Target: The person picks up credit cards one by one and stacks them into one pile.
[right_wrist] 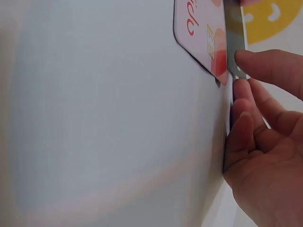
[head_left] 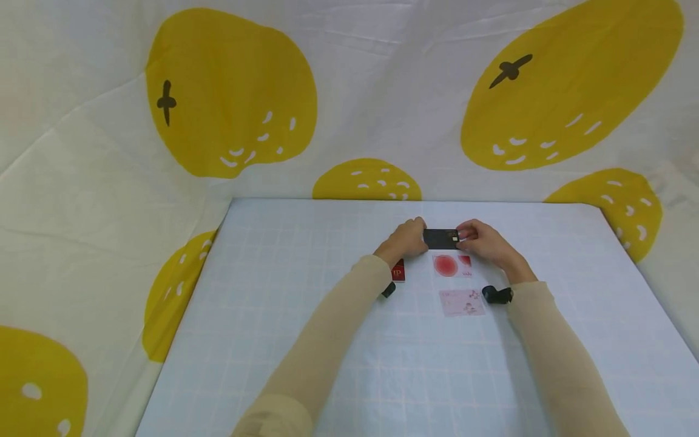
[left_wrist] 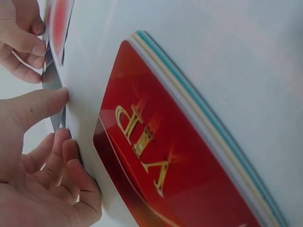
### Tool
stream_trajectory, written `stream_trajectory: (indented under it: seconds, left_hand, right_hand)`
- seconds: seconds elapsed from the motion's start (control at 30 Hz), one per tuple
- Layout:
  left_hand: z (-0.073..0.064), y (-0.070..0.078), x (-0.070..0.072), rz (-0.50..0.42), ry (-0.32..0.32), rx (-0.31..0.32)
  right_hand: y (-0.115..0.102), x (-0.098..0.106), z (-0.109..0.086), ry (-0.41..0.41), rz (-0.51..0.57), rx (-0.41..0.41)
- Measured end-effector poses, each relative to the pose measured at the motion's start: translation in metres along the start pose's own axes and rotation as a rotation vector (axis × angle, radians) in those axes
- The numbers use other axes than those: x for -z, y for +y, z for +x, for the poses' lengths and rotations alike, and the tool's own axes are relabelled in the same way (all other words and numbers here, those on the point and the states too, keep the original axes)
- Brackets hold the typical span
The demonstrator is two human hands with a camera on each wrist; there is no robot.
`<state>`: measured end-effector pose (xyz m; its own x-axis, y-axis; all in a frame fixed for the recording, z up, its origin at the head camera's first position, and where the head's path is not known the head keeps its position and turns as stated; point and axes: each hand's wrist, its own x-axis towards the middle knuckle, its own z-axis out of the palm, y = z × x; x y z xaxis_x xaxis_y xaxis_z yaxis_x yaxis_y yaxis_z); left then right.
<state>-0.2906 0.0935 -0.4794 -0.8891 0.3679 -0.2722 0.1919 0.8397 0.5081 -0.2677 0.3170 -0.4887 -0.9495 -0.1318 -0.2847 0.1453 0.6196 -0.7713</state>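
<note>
A black chip card point(head_left: 441, 239) lies near the table's far side, between both hands. My left hand point(head_left: 409, 238) pinches its left end, thumb point(left_wrist: 47, 104) on the near edge and fingertips on the far one. At the other end my right hand point(head_left: 483, 241) pinches it between thumb point(right_wrist: 265, 66) and fingers. Just in front of it lies a white card with a red circle point(head_left: 445, 266); nearer still is a pale pink card point(head_left: 462, 303). A stack of cards topped by a red VIP card point(left_wrist: 142, 137) sits beneath my left wrist, partly hidden in the head view.
The table point(head_left: 262, 328) has a pale blue cover with a faint grid. Behind it hangs a white cloth point(head_left: 382, 91) with yellow fruit prints. A black wrist camera point(head_left: 497, 295) is strapped at the right wrist, beside the pink card.
</note>
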Motion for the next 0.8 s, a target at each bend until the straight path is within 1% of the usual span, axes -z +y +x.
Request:
stream_trajectory:
  seconds: [0.2, 0.4, 0.5, 0.6, 0.73, 0.8]
  left_hand:
    - [-0.003, 0.003, -0.002, -0.034, 0.012, 0.0]
    - [-0.004, 0.002, -0.004, -0.084, 0.026, 0.019]
    - [-0.004, 0.0, -0.004, -0.112, 0.034, 0.005]
    - [-0.006, -0.002, -0.003, -0.188, 0.041, 0.01]
    - [-0.008, -0.006, 0.0, -0.323, 0.041, 0.048]
    - [-0.008, -0.009, 0.001, -0.368, 0.046, 0.051]
  right_hand:
    - [-0.007, 0.001, -0.005, -0.004, 0.007, -0.028]
    - [-0.005, 0.002, -0.005, -0.002, 0.008, -0.013]
    - [-0.005, 0.001, -0.006, -0.004, 0.023, -0.003]
    - [-0.006, 0.001, -0.006, -0.001, 0.033, 0.007]
    - [-0.008, -0.001, -0.007, 0.025, 0.036, 0.016]
    - [-0.009, -0.002, -0.007, 0.038, 0.043, 0.025]
